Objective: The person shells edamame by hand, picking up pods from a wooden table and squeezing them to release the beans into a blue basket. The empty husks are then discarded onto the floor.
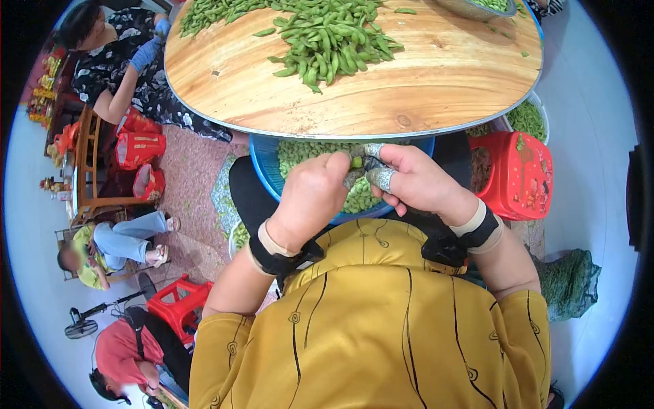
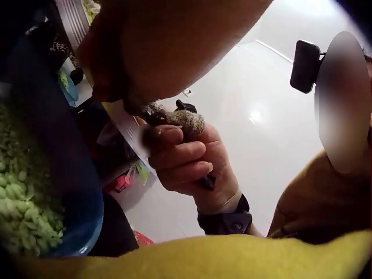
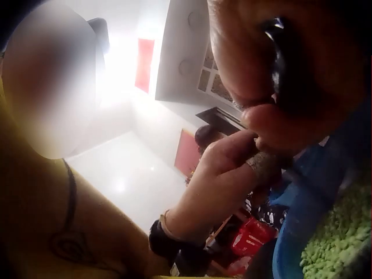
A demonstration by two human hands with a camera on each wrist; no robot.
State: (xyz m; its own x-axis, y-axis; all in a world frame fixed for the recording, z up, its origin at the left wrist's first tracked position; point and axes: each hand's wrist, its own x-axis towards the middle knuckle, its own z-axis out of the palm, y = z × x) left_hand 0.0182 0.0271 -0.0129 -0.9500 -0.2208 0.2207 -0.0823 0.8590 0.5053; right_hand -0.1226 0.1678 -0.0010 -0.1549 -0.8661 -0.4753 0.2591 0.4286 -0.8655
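My left hand (image 1: 313,194) pinches a green edamame pod (image 1: 356,163) between thumb and fingers, above shelled beans (image 1: 361,198) in a blue basin (image 1: 266,170). Right at the pod are the fingertips of my right hand (image 1: 424,180), with patterned covers (image 1: 380,179) on thumb and finger. Its other fingers curl round a slim, glossy black object (image 3: 278,64), whose dark end also shows below the fingers in the left wrist view. I cannot tell its kind. Grey wrapping (image 2: 189,123) covers the right thumb there. The pod is hidden in both wrist views.
A wooden table (image 1: 238,88) bearing a pile of pods (image 1: 330,41) stands just beyond the basin. To the right are a red stool (image 1: 521,177) and a tub of pods (image 1: 528,121). A gloved person (image 1: 122,68) sits at far left, with red bags (image 1: 139,146) nearby.
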